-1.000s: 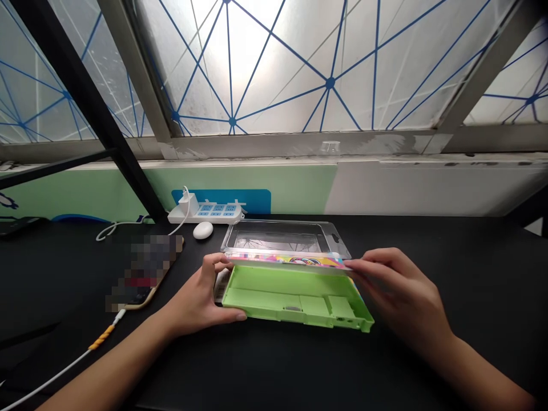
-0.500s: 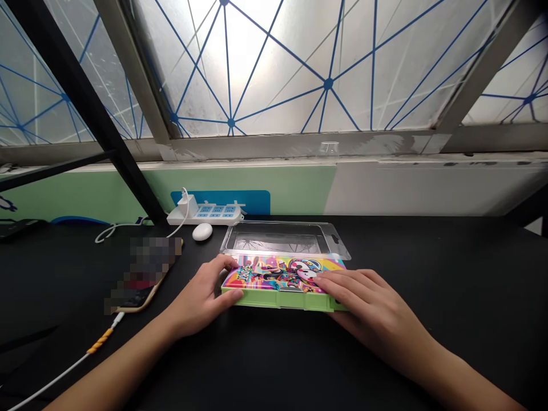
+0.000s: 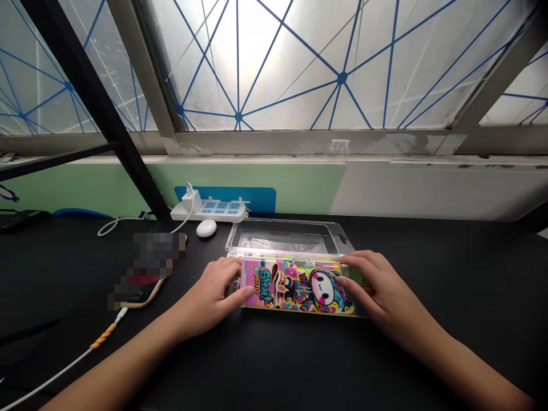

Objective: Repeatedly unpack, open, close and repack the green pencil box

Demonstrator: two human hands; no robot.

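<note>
A green pencil box with a bright cartoon lid (image 3: pixel 295 285) is closed and tipped up so its picture faces me, resting on the black desk (image 3: pixel 449 285). My left hand (image 3: pixel 214 291) grips its left end, thumb on the front. At the right end my right hand (image 3: pixel 377 291) clasps the box, fingers curled over its top edge. Just behind the box lies its clear plastic packaging tray (image 3: pixel 282 235).
A phone (image 3: pixel 148 271) lies to the left on a white cable with a yellow wrap (image 3: pixel 100 337). A white power strip (image 3: pixel 209 211) with a charger and a small white oval case (image 3: pixel 206 228) sit by the wall.
The lid was folded down onto the green base, closing the box. Both hands then tilted the closed box up so its lid faces me.
</note>
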